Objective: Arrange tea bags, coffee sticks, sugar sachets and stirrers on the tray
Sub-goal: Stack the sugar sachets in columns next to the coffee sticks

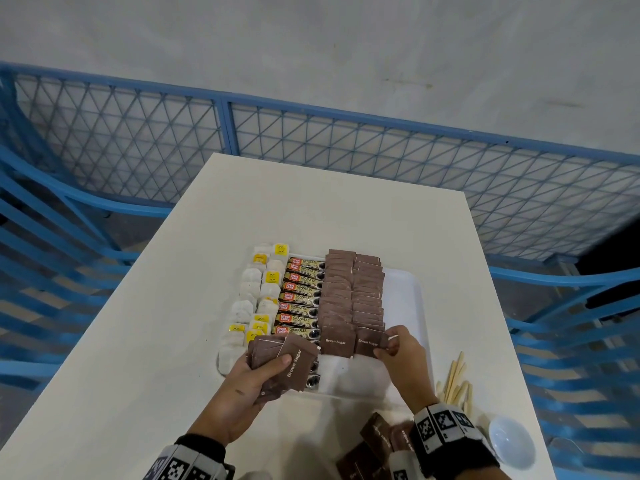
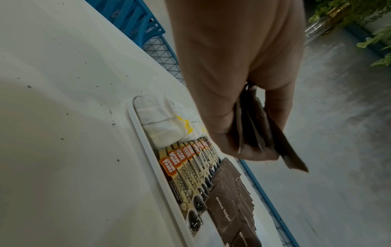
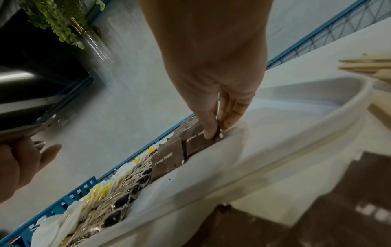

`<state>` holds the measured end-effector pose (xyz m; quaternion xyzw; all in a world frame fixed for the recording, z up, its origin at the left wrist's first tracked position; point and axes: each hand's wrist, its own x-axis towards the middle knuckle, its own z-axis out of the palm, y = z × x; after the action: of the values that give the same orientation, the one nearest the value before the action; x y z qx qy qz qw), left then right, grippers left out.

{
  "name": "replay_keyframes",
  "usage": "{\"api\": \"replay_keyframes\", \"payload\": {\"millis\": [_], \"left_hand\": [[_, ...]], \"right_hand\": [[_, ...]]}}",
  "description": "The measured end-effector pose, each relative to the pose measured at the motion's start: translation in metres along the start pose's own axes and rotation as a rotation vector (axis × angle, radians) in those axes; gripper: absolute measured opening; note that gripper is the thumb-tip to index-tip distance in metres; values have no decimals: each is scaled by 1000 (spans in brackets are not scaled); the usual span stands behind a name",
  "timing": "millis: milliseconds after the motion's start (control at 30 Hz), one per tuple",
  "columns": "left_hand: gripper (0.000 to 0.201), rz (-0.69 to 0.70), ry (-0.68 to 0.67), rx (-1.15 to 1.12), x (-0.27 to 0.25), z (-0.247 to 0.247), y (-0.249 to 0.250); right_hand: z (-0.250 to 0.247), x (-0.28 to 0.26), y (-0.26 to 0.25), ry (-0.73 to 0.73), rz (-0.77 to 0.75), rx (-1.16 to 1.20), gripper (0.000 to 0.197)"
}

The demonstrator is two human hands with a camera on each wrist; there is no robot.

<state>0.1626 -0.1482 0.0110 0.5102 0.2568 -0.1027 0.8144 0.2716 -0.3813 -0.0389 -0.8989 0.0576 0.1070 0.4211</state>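
Observation:
A white tray (image 1: 408,289) on the table carries columns of tea bags (image 1: 254,299), coffee sticks (image 1: 301,299) and two columns of brown sugar sachets (image 1: 349,292). My left hand (image 1: 249,379) grips a fanned stack of brown sugar sachets (image 1: 287,362) above the tray's near left corner; the same stack (image 2: 260,127) shows in the left wrist view. My right hand (image 1: 398,348) pinches the edge of one brown sugar sachet (image 1: 369,342) at the near end of the right sugar column, thumb and fingertips (image 3: 211,132) on that sachet (image 3: 196,142). Wooden stirrers (image 1: 457,382) lie right of the tray.
More brown sachets (image 1: 374,445) lie loose on the table near its front edge. A small white bowl (image 1: 512,445) stands at the front right. The tray's right strip (image 3: 296,103) is bare. A blue mesh fence (image 1: 311,140) rings the table.

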Motion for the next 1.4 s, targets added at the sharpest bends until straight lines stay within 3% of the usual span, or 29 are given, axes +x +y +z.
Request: {"api": "replay_keyframes", "payload": {"millis": [133,200,300,400,467,533,667,800,900,1033,1233,1400], "left_hand": [[76,14,-4,6,1,1,0],[77,29,-2,11,1,0,0],[77,37,-5,24,0,0,0],[78,33,-9,22,-1,1,1],[78,35,-27,19,-2,1,2],[72,34,-36,22,-4,1,3],[37,-11,-16,-22,-4,0,2],[46,-29,17,-16,-2,-3,0],[29,-33,52,-13,-1,-4,-1],[28,-43,70,-33,-1,-5,1],[25,-48,61,-116,-2,-4,4],[22,-30,30,-142,-5,-4,8]], "right_hand": [[1,-5,-7,77,-92,-38,33],[4,-11,-19,101,-191,-8,28],[6,-30,-51,-90,-277,122,9],[8,-46,-76,-392,-292,190,7],[12,-50,-81,-517,-293,238,4],[16,-49,-80,-549,-301,243,10],[18,-48,-75,-581,-233,287,12],[12,-48,-67,-627,-126,361,7],[6,-48,-58,-606,-34,508,6],[4,-37,-40,-439,118,623,13],[15,-21,-24,-278,254,570,11],[32,-21,-23,-193,264,447,9]]}}
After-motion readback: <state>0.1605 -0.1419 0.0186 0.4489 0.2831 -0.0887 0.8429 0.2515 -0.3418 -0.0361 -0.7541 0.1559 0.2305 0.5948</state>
